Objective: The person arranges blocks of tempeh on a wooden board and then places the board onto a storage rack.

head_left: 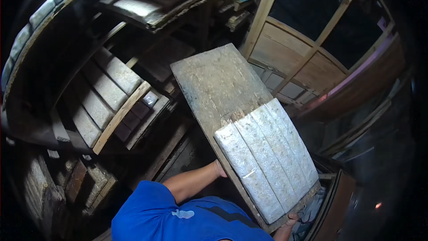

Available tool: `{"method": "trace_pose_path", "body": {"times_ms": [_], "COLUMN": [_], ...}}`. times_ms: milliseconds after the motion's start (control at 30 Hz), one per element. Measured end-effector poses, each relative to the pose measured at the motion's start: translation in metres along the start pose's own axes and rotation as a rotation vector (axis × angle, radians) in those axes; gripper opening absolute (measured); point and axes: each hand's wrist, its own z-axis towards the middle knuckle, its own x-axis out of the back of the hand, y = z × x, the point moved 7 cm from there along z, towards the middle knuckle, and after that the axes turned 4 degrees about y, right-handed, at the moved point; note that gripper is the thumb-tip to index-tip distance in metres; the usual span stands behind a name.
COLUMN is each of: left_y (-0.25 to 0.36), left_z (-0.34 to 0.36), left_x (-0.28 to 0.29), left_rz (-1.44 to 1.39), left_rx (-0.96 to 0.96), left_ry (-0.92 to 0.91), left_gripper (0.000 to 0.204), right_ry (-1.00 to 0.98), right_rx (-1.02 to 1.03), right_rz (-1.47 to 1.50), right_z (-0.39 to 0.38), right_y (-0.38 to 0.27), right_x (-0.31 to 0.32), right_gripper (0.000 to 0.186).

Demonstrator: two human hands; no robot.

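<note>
I hold a worn wooden board (216,80) that is tilted in front of me. Several long, pale, glossy wrapped slabs (263,156) lie side by side on its nearer part, and the farther part shows bare, stained wood. My left hand (220,168) grips the board's left edge, its fingers mostly hidden underneath. At the lower right corner, my right hand (289,221) is closed on the board's edge, partly out of sight below it.
Shelving to the left carries pale slabs (107,85) on boards. A higher shelf (156,6) juts out above. A wooden-framed partition (314,47) with dark sheeting stands at upper right, and a brown box-like wooden piece (339,203) sits at lower right.
</note>
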Motion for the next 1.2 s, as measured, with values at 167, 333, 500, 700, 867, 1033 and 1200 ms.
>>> {"method": "trace_pose_path", "body": {"times_ms": [167,333,500,700,867,1033,1200], "left_y": [-0.029,-0.026,-0.036,-0.025,-0.04,-0.024,-0.012], "left_z": [0.006,0.021,0.028,0.032,0.048,0.055,0.07], "left_x": [0.021,0.05,0.086,0.042,0.032,0.06,0.061], "left_rz": [-0.042,-0.041,-0.076,0.129,0.407,0.137,0.13], "left_rx": [0.047,0.104,0.213,0.275,0.209,0.38,0.438], "left_ry": [0.067,0.2,0.379,0.373,0.162,0.138,0.147], "left_gripper": [0.058,0.059,0.072,0.074,0.076,0.078,0.071], "right_ry": [0.09,0.184,0.286,0.277,0.379,0.304,0.486], "right_rx": [0.019,0.053,-0.017,-0.131,0.028,0.444,0.534], "right_rz": [0.015,0.083,0.194,0.258,0.139,-0.25,-0.057], "right_z": [-0.014,-0.042,-0.091,-0.131,-0.158,-0.168,-0.194], "right_y": [-0.006,-0.004,0.027,0.072,0.042,0.046,0.103], "right_x": [0.035,0.104,0.185,0.172,0.161,0.155,0.158], "right_gripper": [0.067,0.063,0.06,0.06,0.043,0.029,0.019]}}
